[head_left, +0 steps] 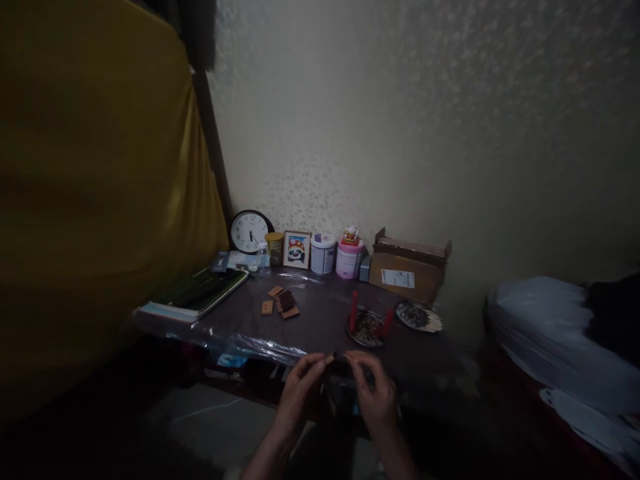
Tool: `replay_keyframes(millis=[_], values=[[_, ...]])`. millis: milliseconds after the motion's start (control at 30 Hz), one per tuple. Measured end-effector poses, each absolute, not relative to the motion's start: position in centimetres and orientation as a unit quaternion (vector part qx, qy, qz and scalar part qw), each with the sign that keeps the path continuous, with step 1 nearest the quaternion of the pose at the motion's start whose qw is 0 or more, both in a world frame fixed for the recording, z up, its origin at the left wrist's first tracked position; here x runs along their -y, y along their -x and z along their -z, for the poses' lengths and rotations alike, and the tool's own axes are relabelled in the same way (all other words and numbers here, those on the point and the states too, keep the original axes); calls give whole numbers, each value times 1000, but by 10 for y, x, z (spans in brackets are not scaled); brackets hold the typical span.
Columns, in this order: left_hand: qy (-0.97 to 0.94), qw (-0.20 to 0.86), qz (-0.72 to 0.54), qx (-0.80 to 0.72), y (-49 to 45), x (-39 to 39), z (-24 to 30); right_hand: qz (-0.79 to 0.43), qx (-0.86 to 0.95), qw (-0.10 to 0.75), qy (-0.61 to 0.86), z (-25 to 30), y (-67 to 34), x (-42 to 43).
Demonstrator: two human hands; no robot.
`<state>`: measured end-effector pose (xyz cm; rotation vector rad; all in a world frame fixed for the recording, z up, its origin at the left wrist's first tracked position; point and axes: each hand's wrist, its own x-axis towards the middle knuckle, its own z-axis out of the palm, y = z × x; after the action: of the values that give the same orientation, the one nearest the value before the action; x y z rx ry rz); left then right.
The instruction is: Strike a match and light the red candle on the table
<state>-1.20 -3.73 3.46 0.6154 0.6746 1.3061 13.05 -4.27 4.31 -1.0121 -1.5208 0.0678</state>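
Note:
My left hand (301,385) is closed in a pinch on a small tan and dark striker piece (330,359), held just past the table's front edge. Close beside it on the right, the fingertips of my right hand (373,387) pinch a thin, pale matchstick (346,355); its tip is too dark to make out. Beyond my hands, a round plate (370,345) holds dark bits and two red candles, one upright (354,312) and one tilted (389,323). To its right, pale matchsticks (431,322) lie fanned on a second plate (403,319).
Tan squares and dark strips (285,302) lie piled on the plastic-covered table (315,323). Books (197,297) rest at left. Along the wall stand a clock (250,231), a framed picture (297,251), tubs (323,255), and a cardboard box (407,267). A yellow curtain (100,187) hangs left.

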Motion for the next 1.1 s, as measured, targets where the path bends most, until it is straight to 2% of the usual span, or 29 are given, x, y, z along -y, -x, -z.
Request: replay_keyframes(millis=[167,400,567,733,933,1100], values=[[-279,707,-583,-288,8,43,-39,-20,680,589,436,-39,-130,45],[-278,704,-590,-281,4,46,-43,1,665,623,412,-51,-133,57],[-286,700,-588,-287,4,51,-52,18,690,559,460,-26,-142,38],[-287,699,-584,-298,6,54,-51,-29,586,609,534,-12,-154,26],[-263,713,-583,-288,4,50,-41,-104,565,650,497,-36,-142,39],[-247,712,-585,-298,4,50,-43,-93,595,647,468,-44,-131,51]])
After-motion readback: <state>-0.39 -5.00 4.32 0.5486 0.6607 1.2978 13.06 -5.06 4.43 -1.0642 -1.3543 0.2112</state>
